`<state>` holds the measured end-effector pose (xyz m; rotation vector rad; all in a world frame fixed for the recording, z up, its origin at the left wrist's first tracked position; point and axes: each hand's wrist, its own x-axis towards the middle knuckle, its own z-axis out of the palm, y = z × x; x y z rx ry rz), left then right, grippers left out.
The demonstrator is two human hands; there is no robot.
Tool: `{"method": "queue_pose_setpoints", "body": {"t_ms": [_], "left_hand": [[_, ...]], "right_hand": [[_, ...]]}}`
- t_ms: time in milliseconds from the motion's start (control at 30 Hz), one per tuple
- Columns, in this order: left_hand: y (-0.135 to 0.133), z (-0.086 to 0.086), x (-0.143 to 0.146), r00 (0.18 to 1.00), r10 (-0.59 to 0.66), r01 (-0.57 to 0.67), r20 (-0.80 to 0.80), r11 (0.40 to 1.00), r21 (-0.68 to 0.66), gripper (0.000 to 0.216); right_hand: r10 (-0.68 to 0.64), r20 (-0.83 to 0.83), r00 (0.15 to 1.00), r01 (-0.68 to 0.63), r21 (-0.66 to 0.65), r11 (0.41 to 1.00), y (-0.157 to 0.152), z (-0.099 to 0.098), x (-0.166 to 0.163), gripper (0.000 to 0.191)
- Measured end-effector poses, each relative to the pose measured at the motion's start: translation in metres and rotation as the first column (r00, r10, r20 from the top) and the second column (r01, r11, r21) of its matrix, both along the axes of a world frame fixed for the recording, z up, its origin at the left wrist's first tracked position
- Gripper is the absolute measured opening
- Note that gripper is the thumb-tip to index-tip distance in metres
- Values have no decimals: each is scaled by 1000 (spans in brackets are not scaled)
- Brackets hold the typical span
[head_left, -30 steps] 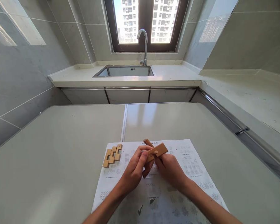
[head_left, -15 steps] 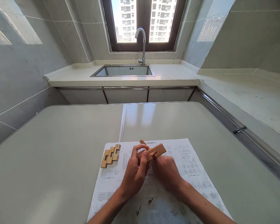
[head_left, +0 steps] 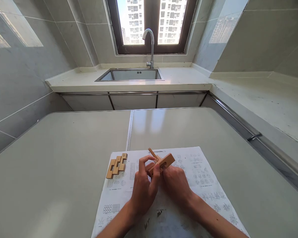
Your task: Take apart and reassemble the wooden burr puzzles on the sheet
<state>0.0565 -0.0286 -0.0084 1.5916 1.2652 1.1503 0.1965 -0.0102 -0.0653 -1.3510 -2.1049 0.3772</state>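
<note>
Both my hands meet over a printed instruction sheet point(head_left: 203, 185) on the grey table. My left hand point(head_left: 144, 190) and my right hand point(head_left: 175, 185) are closed together on crossed wooden puzzle pieces point(head_left: 161, 161), a flat notched bar with a thinner stick poking up behind it. The fingers pinch the pieces from both sides, a little above the paper. A second group of notched wooden pieces point(head_left: 116, 164) lies interlocked on the sheet's far left corner, untouched, a hand's width left of my left hand.
The grey table point(head_left: 64, 158) has a seam down its middle. Beyond it runs a white counter with a steel sink point(head_left: 130, 75) and a curved tap point(head_left: 150, 46) under a window. A counter point(head_left: 268, 99) runs along the right wall.
The hands have drawn closer together and slightly toward me, and the held pieces have turned, so the thin stick now stands up behind the bar. The view has tilted a little.
</note>
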Motion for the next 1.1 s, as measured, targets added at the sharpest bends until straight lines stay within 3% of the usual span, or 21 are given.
{"method": "queue_pose_setpoints", "body": {"t_ms": [133,400,567,833,1100], "left_hand": [[1,1,1,1000,6,-5,13,1000,-15,12],[3,-1,1,995,-16,23,93,997,-77,17],[4,-3,0,976,-11,50,219,984,-171,24],[3,-2,-1,1000,-19,20,19,997,-69,18],[9,-4,-2,998,-21,30,58,987,-155,22]], "right_hand": [[-30,138,990,21,64,998,-1,-2,0,25],[-50,125,991,39,92,995,-1,-1,0,21],[-80,105,991,66,128,990,-1,-3,-1,32],[-72,80,994,68,55,996,-1,-4,0,29],[-87,68,994,78,123,989,-4,9,-3,39]]}}
